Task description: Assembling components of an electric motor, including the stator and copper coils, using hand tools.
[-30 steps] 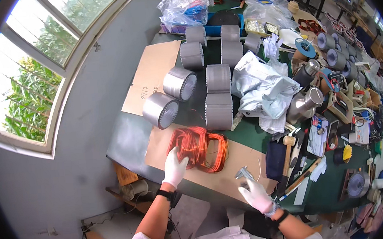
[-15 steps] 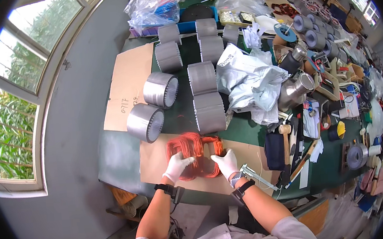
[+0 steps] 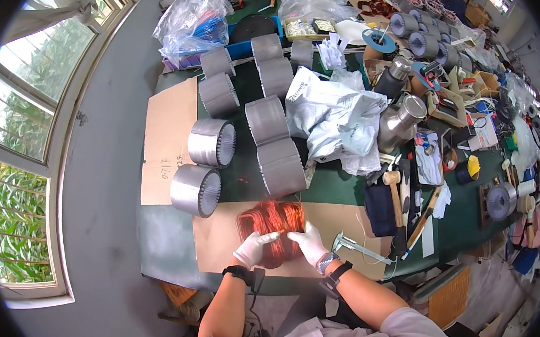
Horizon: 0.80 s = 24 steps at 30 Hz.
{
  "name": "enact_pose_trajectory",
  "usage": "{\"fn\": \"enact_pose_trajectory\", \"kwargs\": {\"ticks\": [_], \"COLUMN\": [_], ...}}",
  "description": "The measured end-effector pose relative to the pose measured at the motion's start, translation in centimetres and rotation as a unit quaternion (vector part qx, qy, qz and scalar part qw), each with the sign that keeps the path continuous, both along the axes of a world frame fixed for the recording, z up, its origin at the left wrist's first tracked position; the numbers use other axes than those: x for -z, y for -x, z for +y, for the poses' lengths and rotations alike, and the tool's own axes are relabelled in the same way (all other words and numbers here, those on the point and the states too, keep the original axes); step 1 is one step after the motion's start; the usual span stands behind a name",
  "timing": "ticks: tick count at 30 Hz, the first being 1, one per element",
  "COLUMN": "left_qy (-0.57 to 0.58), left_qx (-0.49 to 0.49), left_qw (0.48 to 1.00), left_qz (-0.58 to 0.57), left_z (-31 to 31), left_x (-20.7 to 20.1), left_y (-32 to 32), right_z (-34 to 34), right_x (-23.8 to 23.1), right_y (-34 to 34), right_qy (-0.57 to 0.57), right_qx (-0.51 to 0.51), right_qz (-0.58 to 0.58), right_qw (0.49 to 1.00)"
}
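A bundle of red-orange copper wire coils is in front of me, over a sheet of brown cardboard. My left hand, in a white glove, grips its lower left part, thumb lying across the top. From the right, my gloved right hand grips the other side, its thumb pointing at the left one. The coils are bunched together between the hands, and the fingers beneath are partly hidden. Just right of my right hand lies a metal caliper.
Grey laminated cylindrical cores stand in rows beyond the coils; two more sit left, one a nearer core. A white plastic bag, steel flask and wooden-headed mallet are on the right. The green table's edge runs near me.
The coils, spread in two groups with a gap between, are now pushed together. My right hand has come left, closer to my left hand. The whole view has shifted slightly.
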<state>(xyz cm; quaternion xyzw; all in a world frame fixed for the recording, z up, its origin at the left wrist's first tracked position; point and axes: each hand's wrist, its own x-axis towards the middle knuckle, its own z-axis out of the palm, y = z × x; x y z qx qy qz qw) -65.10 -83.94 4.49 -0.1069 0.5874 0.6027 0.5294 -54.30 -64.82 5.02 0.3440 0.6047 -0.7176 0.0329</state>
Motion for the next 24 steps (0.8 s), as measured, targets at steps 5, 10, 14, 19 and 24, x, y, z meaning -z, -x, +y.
{"fn": "enact_pose_trajectory", "kwargs": {"ticks": [5, 10, 14, 19, 24], "left_qy": [-0.130, -0.182, -0.172, -0.101, -0.071], "left_qx": [-0.032, -0.043, -0.095, -0.095, -0.096], "left_qw": [0.990, 0.977, 0.973, 0.988, 0.992], "left_qz": [-0.045, -0.105, -0.123, -0.062, -0.027], "left_z": [-0.4, -2.7, -1.1, 0.2, 1.2], "left_x": [-2.9, -3.2, -3.6, -3.5, -5.6], "left_y": [-1.6, -4.3, -6.5, -6.7, -6.5], "right_z": [1.6, 2.5, 3.6, 3.6, 3.1], "right_x": [-1.2, -3.1, -3.0, -2.8, -3.4], "right_y": [-1.4, -2.7, -3.8, -4.6, -4.7], "right_qy": [0.223, 0.228, 0.247, 0.300, 0.289], "right_qx": [-0.023, -0.046, -0.045, -0.020, -0.019], "right_qz": [0.018, -0.001, -0.007, 0.003, -0.004], "right_qw": [0.974, 0.973, 0.968, 0.954, 0.957]}}
